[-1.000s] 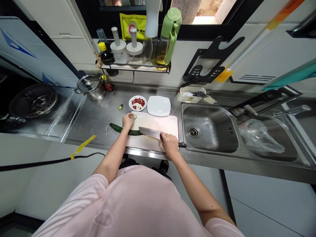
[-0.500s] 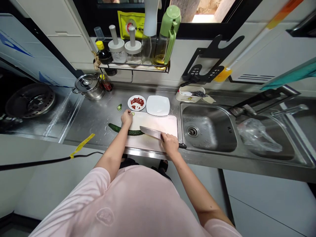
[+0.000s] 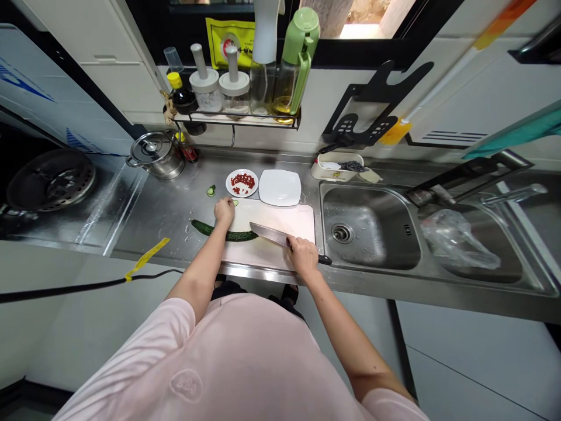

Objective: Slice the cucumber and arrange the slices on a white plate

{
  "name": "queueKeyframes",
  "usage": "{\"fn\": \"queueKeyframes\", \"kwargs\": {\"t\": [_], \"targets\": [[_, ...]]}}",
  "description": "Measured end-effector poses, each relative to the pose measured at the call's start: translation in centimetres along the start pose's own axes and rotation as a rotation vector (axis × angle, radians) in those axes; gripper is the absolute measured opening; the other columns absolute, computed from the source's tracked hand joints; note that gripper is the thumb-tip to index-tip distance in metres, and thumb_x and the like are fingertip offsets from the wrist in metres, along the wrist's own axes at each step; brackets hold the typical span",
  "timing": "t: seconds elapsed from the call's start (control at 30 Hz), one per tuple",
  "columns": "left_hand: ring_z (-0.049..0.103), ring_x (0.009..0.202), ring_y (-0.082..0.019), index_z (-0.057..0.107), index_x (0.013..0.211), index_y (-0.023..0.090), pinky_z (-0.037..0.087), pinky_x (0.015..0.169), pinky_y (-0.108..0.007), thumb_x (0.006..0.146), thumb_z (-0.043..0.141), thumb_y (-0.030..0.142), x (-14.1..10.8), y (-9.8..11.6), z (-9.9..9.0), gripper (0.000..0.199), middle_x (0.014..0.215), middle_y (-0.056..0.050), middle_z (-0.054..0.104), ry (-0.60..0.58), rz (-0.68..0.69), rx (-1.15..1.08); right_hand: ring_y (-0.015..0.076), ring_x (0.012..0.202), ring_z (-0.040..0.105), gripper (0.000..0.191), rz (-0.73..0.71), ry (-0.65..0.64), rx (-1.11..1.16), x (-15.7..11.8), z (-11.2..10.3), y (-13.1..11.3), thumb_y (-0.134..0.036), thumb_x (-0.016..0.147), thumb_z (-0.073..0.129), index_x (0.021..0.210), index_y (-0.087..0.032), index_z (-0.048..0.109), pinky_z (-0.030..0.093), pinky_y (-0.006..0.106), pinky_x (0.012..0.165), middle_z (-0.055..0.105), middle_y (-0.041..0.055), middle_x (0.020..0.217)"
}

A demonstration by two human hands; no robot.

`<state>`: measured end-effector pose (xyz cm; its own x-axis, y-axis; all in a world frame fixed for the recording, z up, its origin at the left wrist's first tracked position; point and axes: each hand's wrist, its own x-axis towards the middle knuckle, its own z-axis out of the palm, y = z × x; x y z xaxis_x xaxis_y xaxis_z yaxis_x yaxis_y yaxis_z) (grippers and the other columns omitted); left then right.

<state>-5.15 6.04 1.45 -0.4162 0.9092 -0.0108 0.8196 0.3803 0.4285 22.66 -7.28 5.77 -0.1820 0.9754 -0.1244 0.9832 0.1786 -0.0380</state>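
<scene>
A long green cucumber [image 3: 241, 236] lies across the left part of the white cutting board [image 3: 272, 260], its left end reaching over the metal counter and its middle passing under my left forearm. My left hand [image 3: 224, 211] is closed at the board's upper left corner, fingertips pinched at a small pale cucumber slice [image 3: 235, 203]. My right hand [image 3: 302, 255] grips the kitchen knife [image 3: 270, 233] near the handle. Its blade points left, the tip close to the cucumber's right end. Small cucumber pieces [image 3: 211, 190] lie on the counter left of the plates.
Behind the board stand a small plate [image 3: 228, 186] of chopped red pieces and a white square plate [image 3: 280, 187]. The sink [image 3: 368, 234] is at right, a lidded pot [image 3: 158, 153] at left. A rack [image 3: 236, 120] of bottles and jars hangs above the counter.
The knife and my right hand have shifted very slightly to the right. My left hand stays at the cucumber slice, and the view has moved a little.
</scene>
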Motion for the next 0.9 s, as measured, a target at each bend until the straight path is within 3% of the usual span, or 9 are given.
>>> {"fn": "queueKeyframes", "kwargs": {"t": [0.23, 0.5, 0.67, 0.9], "targets": [[0.060, 0.086, -0.021, 0.067, 0.097, 0.024, 0.042, 0.076, -0.031, 0.082, 0.050, 0.026, -1.3, -0.4, -1.2, 0.023, 0.095, -0.007, 0.068, 0.066, 0.039, -0.083, 0.0186, 0.083, 0.058, 0.025, 0.066, -0.060, 0.090, 0.3, -0.6, -0.4, -0.026, 0.087, 0.046, 0.107, -0.025, 0.060, 0.031, 0.027, 0.068, 0.067, 0.0038, 0.091], [0.057, 0.087, -0.019, 0.066, 0.096, 0.021, 0.042, 0.081, -0.031, 0.087, 0.049, 0.034, -7.7, -0.8, -2.7, 0.023, 0.090, -0.006, 0.066, 0.098, 0.430, -0.183, 0.0189, 0.082, 0.061, 0.032, 0.125, -0.186, 0.274, 0.7, -1.0, -1.3, -0.035, 0.092, 0.037, 0.116, -0.029, 0.058, 0.032, 0.026, 0.064, 0.069, 0.0038, 0.094], [0.057, 0.087, -0.018, 0.068, 0.089, 0.023, 0.041, 0.081, -0.031, 0.088, 0.049, 0.037, -11.0, -1.3, -2.3, 0.024, 0.089, -0.006, 0.065, 0.037, 0.643, -0.135, 0.0189, 0.081, 0.061, 0.033, 0.048, -0.277, 0.267, 0.9, -1.5, -2.3, -0.035, 0.094, 0.032, 0.107, -0.025, 0.061, 0.031, 0.025, 0.061, 0.068, 0.0053, 0.090], [0.057, 0.091, -0.017, 0.070, 0.095, 0.027, 0.040, 0.081, -0.031, 0.088, 0.050, 0.037, -11.9, -1.6, -1.1, 0.023, 0.095, -0.004, 0.066, -0.021, 0.726, -0.094, 0.0200, 0.081, 0.062, 0.036, -0.020, -0.306, 0.170, 0.9, -2.5, -3.5, -0.037, 0.096, 0.027, 0.109, -0.021, 0.056, 0.033, 0.026, 0.065, 0.068, 0.0084, 0.092]]}}
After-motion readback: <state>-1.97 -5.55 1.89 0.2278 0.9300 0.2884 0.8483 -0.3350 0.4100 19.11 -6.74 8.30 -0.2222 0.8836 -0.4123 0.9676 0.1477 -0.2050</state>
